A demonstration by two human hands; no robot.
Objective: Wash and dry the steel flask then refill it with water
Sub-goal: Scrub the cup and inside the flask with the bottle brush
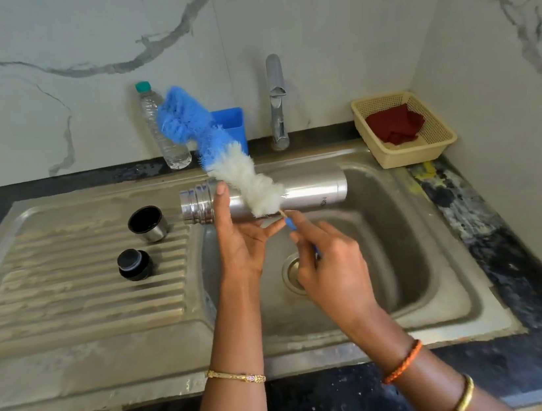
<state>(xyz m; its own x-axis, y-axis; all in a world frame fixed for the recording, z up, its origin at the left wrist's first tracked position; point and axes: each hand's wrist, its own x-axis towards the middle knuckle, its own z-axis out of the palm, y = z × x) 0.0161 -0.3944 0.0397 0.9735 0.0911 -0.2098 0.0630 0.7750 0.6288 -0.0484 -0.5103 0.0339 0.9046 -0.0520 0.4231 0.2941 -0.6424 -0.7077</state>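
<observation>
Veined marble walls [272, 15], black countertop [323, 402]

Counting the things at the sink

There is one steel flask [312, 191], one bottle brush [221, 153], one cup lid [148, 223] and one black stopper [135, 264]. There is one plastic water bottle [159, 127], one blue box [232, 120], one tap [277, 101], one sink [403, 222], one yellow basket [441, 145] and one red cloth [393, 125]. Two hands show, the left hand [238, 240] and the right hand [332, 266]. Three bangles sit on the wrists.
</observation>
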